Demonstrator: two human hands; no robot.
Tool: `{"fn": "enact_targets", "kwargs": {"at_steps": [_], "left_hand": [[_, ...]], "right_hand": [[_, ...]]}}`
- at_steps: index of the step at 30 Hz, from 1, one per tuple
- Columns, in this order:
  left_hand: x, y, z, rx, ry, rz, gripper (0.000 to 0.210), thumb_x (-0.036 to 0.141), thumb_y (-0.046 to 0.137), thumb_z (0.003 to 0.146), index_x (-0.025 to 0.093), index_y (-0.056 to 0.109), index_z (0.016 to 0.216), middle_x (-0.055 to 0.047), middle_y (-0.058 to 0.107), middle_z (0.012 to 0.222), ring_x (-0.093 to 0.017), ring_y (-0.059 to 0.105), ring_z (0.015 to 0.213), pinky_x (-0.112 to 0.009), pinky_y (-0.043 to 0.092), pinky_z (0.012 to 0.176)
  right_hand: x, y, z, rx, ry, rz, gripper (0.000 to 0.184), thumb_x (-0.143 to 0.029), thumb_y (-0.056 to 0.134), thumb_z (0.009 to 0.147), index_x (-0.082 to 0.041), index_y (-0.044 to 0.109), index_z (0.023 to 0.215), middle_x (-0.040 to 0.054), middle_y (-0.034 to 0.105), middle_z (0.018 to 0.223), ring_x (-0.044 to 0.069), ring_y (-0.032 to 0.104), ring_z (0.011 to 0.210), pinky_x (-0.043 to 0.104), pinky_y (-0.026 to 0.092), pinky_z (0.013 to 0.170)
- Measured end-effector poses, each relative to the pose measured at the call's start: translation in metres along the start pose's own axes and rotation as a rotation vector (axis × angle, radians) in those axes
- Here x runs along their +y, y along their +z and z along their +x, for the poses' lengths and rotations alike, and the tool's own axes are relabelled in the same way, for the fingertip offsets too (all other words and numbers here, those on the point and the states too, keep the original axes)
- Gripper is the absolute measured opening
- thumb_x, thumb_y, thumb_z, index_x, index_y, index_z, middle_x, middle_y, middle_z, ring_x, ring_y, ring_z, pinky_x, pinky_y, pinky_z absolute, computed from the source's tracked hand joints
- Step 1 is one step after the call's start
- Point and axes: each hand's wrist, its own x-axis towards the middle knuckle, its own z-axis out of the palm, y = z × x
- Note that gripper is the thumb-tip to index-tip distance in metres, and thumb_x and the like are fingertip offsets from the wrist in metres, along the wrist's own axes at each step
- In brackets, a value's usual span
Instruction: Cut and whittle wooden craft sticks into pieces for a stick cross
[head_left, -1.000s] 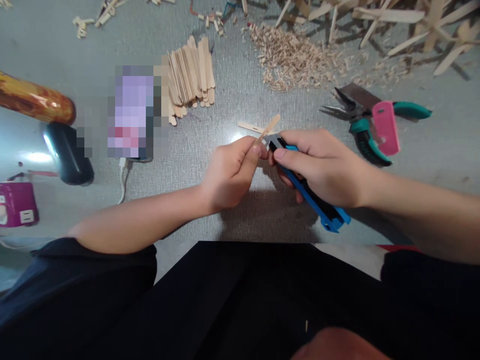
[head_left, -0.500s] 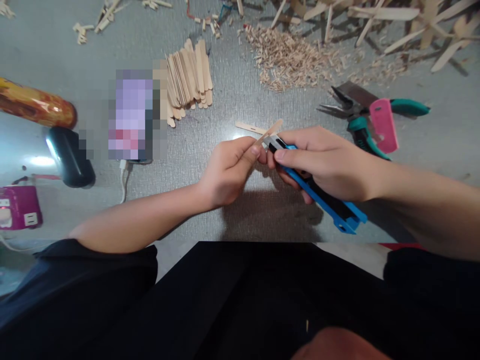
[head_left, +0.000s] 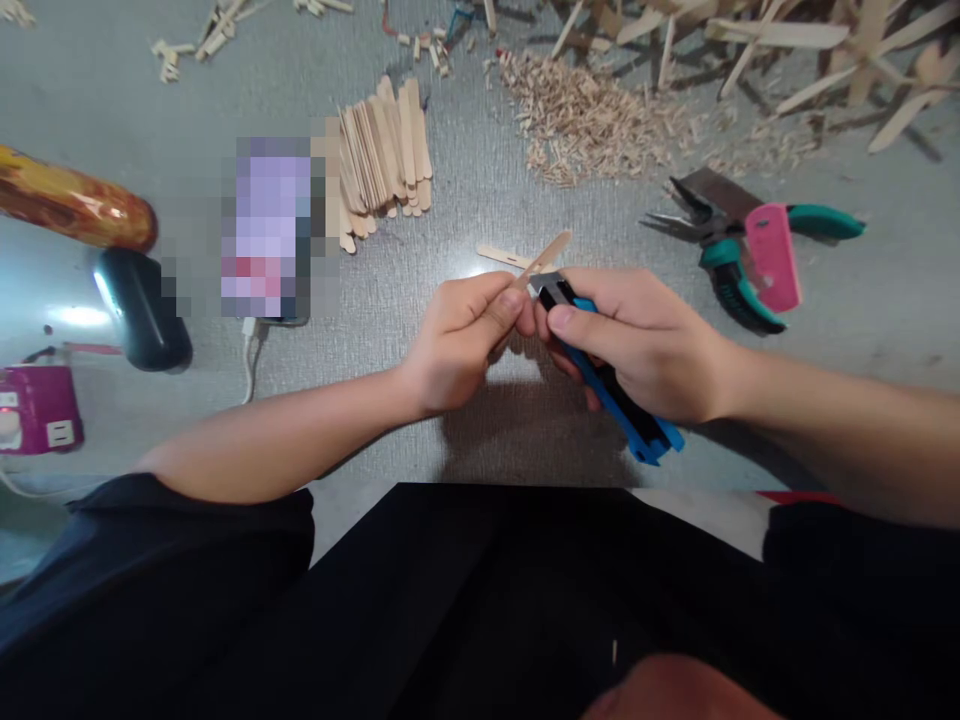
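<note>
**Shiny in the Middle, Dark Down Low**

Bright on most of the grey counter [head_left: 360,300], seemingly lit from above. A white shiny spot just past the left hand [head_left: 461,335], and a bigger glare at the left edge, near the dark case [head_left: 146,310]. A soft grey shadow on the near side of the left hand and right hand [head_left: 645,335]. More shadows under the crossed sticks [head_left: 776,35] at the top right. Almost all black on the shirt [head_left: 487,590]. Big blocky squares over the phone [head_left: 262,220]. A bit fuzzy on the hands. Stretched-looking toward the sides.
</note>
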Motion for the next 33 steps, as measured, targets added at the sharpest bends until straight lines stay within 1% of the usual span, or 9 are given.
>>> {"fn": "enact_targets", "kwargs": {"at_steps": [3,6,9,12,15,22,27,30,33], "left_hand": [[0.001,-0.001,0.001,-0.029,-0.034,-0.001,0.056,0.072,0.076,0.109,0.025,0.068,0.080,0.004,0.047,0.060,-0.013,0.038,0.052,-0.034,0.032,0.051],[-0.001,-0.001,0.000,-0.003,0.035,0.083,0.056,0.070,0.071,0.114,0.025,0.066,0.080,0.001,0.059,0.067,-0.015,0.052,0.059,-0.035,0.043,0.058],[-0.005,0.001,-0.003,0.056,0.153,0.273,0.053,0.064,0.062,0.120,0.026,0.064,0.082,-0.002,0.071,0.077,-0.017,0.066,0.072,-0.037,0.052,0.070],[-0.009,0.003,-0.008,0.077,0.199,0.444,0.048,0.055,0.054,0.124,0.026,0.066,0.088,-0.002,0.075,0.081,-0.016,0.068,0.071,-0.035,0.051,0.069],[-0.011,0.003,-0.010,0.096,0.218,0.526,0.046,0.050,0.051,0.125,0.026,0.066,0.089,0.000,0.075,0.079,-0.015,0.065,0.067,-0.034,0.048,0.065],[-0.007,0.002,-0.008,0.090,0.205,0.490,0.049,0.054,0.053,0.125,0.027,0.062,0.085,-0.002,0.075,0.080,-0.016,0.067,0.068,-0.036,0.048,0.064],[-0.006,0.002,-0.008,0.085,0.189,0.482,0.052,0.060,0.055,0.123,0.026,0.063,0.085,-0.002,0.072,0.077,-0.017,0.065,0.066,-0.037,0.047,0.065],[-0.004,0.000,-0.006,0.042,0.151,0.403,0.053,0.063,0.057,0.122,0.026,0.064,0.084,-0.002,0.074,0.078,-0.018,0.066,0.069,-0.037,0.050,0.068],[-0.001,-0.002,-0.003,-0.011,0.100,0.272,0.056,0.065,0.060,0.120,0.025,0.064,0.081,-0.003,0.076,0.078,-0.017,0.065,0.070,-0.035,0.052,0.068]], "right_hand": [[-0.001,0.000,0.001,0.003,-0.030,0.008,0.024,-0.025,0.062,0.118,-0.026,0.062,0.094,-0.0041,0.062,0.067,0.014,0.057,0.047,0.026,0.051,0.041],[-0.001,0.003,0.000,0.032,-0.015,0.011,0.025,-0.024,0.063,0.118,-0.026,0.062,0.092,-0.0044,0.062,0.066,0.014,0.057,0.046,0.026,0.051,0.040],[0.001,0.007,-0.002,0.088,0.018,0.010,0.028,-0.021,0.061,0.117,-0.026,0.060,0.089,-0.0042,0.062,0.066,0.014,0.059,0.045,0.026,0.052,0.040],[0.003,0.010,-0.005,0.123,0.035,-0.011,0.030,-0.018,0.060,0.117,-0.026,0.059,0.088,-0.0041,0.064,0.067,0.014,0.062,0.044,0.025,0.052,0.038],[0.003,0.012,-0.006,0.128,0.028,-0.034,0.031,-0.016,0.061,0.117,-0.025,0.060,0.087,-0.0044,0.065,0.066,0.013,0.063,0.042,0.025,0.050,0.037],[0.005,0.015,-0.004,0.144,0.021,-0.029,0.032,-0.025,0.066,0.118,-0.026,0.059,0.087,-0.0037,0.065,0.068,0.014,0.064,0.043,0.027,0.052,0.038],[0.005,0.014,-0.004,0.134,0.047,-0.030,0.030,-0.022,0.064,0.117,-0.026,0.058,0.088,-0.0033,0.064,0.068,0.015,0.063,0.044,0.026,0.053,0.038],[0.001,0.012,-0.003,0.103,0.078,0.001,0.030,-0.019,0.062,0.116,-0.026,0.058,0.086,-0.0035,0.062,0.067,0.014,0.059,0.044,0.026,0.053,0.037],[-0.001,0.010,-0.002,0.075,0.076,0.014,0.025,-0.019,0.061,0.115,-0.026,0.063,0.091,-0.0036,0.061,0.065,0.015,0.057,0.044,0.026,0.053,0.036]]}}
